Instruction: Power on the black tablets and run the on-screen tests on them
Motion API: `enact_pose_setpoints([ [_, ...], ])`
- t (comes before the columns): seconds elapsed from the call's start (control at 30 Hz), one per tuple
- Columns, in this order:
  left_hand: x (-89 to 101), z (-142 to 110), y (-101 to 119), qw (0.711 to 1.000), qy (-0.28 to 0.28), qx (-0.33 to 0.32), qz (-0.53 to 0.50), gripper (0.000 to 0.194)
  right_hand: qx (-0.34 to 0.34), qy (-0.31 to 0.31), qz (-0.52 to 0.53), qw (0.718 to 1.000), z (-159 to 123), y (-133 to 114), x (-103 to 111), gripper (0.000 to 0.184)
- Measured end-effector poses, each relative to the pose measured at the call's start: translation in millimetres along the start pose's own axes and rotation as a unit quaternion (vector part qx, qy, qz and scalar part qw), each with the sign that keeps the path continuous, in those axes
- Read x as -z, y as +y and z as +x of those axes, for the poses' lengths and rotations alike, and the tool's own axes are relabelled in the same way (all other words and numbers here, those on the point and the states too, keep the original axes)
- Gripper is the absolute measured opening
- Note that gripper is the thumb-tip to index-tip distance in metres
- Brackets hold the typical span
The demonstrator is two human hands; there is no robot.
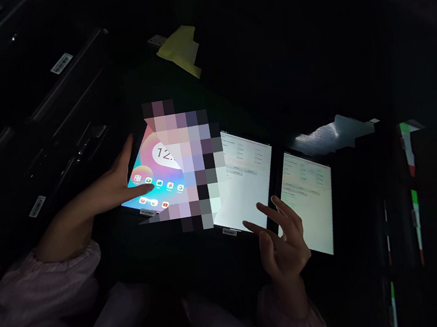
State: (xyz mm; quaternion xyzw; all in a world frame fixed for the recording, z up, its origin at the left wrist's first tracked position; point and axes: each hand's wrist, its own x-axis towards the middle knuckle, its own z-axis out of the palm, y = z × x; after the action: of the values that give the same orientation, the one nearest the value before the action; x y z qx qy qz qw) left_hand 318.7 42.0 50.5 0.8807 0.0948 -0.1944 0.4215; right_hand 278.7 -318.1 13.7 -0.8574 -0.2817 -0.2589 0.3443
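Three lit tablets lie side by side on a dark bench. My left hand [119, 182] rests on the left tablet [154, 179], which shows a colourful home screen with app icons; its index finger touches the screen near the icon row and its thumb lies along the tablet's left edge. My right hand [282, 236] hovers with fingers spread, holding nothing, over the gap between the middle tablet [246, 181] and the right tablet [309, 199]. Both of those show white settings-like pages. Part of the left tablet is blurred out.
The room is very dark. Black boxes or trays with white barcode labels [61, 63] are stacked at the left. A crumpled yellow cloth or paper [181, 48] lies at the back. Dark racks with coloured tags [408, 155] stand at the right.
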Motion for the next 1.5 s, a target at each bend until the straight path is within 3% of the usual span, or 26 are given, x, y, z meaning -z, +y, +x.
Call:
enact_pose_setpoints([
  [0.2, -3.4, -22, -9, 0.998, -0.025, -0.042, 0.042, 0.135, -0.009, 0.019, -0.005, 1.000, -2, 1, 0, 0.030],
  [0.33, -14.4, -25, -9, 0.997, -0.013, -0.005, 0.078, 0.132, -0.021, 0.027, -0.008, 0.999, -3, 1, -1, 0.029],
  [0.53, -28.8, -17, -8, 0.997, 0.066, -0.004, 0.030, 0.127, -0.031, 0.048, -0.010, 0.998, 0, -8, -5, 0.029],
  [0.83, -21.0, -14, -9, 0.997, 0.066, -0.019, -0.023, 0.128, -0.032, 0.045, 0.017, 0.998, -1, -14, -10, 0.031],
  [1.1, -17.7, -2, 3, 0.983, 0.107, 0.084, -0.123, 0.095, -0.049, 0.057, 0.042, 0.996, -6, -8, -8, 0.031],
  [1.27, -21.8, 3, -1, 0.982, 0.131, 0.063, -0.120, 0.098, -0.041, 0.056, 0.025, 0.997, -1, -11, -7, 0.031],
  [1.5, -18.0, -2, 7, 0.973, 0.128, 0.077, -0.178, 0.087, -0.062, 0.050, 0.015, 0.997, 2, -11, -7, 0.030],
])
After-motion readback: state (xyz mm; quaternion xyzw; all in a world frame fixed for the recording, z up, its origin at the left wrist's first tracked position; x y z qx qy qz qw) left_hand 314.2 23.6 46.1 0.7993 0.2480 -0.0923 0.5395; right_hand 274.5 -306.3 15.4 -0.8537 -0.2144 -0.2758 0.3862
